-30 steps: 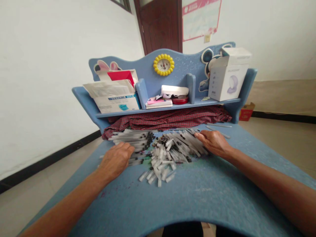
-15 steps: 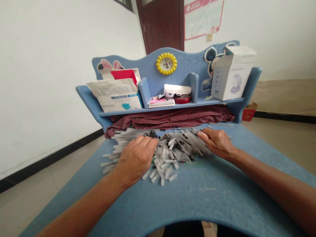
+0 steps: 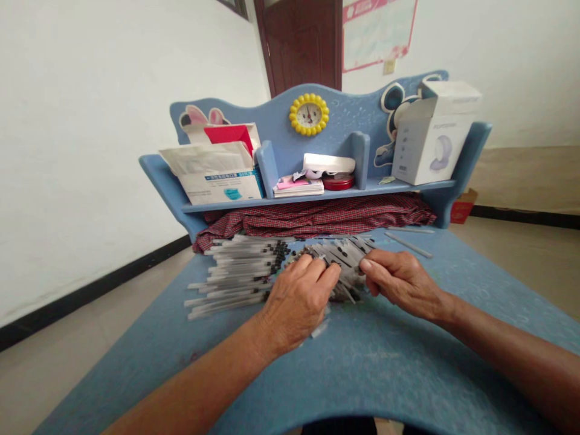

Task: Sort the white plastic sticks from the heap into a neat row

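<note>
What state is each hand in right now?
Left hand: fingers curled down over the pile of pen pieces; grip hidden, can't tell.
Right hand: fingers curled at the pile's right edge; can't tell whether it's holding anything.

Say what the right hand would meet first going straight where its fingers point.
Probably the loose heap of clear tubes just ahead of the right hand; the left hand seems farther along, though depth is unclear.

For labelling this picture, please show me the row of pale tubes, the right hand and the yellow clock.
Row of pale tubes [image 3: 240,266]: head view, on barrels near its middle.
Right hand [image 3: 402,281]: head view, back of the hand.
Yellow clock [image 3: 309,115]: head view, on its dial.
</note>
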`<state>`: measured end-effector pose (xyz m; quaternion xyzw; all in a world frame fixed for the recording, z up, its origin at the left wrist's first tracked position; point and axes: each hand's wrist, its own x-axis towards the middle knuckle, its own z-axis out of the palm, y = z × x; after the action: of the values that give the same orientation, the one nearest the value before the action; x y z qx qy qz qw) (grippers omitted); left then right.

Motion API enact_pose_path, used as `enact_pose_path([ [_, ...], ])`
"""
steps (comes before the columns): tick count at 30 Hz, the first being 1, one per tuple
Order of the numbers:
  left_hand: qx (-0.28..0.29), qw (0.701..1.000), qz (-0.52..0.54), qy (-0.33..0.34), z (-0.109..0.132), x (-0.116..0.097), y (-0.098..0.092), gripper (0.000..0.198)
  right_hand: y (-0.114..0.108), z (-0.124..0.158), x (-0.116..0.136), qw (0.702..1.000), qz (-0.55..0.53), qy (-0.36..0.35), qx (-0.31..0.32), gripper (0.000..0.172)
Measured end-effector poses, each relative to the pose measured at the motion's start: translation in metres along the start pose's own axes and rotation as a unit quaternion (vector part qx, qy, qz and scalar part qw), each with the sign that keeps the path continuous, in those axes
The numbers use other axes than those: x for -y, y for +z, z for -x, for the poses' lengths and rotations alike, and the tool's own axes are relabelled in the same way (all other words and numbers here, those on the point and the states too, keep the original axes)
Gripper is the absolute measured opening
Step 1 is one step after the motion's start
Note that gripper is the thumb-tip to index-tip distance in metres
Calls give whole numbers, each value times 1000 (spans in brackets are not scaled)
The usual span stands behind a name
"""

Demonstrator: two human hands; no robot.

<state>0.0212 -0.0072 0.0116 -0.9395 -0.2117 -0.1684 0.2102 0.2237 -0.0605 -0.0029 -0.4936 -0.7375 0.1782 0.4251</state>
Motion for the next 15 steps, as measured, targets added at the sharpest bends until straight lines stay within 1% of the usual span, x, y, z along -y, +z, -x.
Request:
enact_pose_path([
  [4,-9,1000,21,4,1,0,1,18,0,-1,2,1000,-15,17,7,41],
  [9,-34,997,68,-27,4,10,0,14,-4,-3,-1,994,-74,74,23,43],
  [12,-32,995,87,-36,7,19,2,13,-4,-4,-8,988,-106,110,37,43],
  [15,-27,994,101,-31,10,24,5,15,-4,-4,-12,981,-135,126,55,42],
])
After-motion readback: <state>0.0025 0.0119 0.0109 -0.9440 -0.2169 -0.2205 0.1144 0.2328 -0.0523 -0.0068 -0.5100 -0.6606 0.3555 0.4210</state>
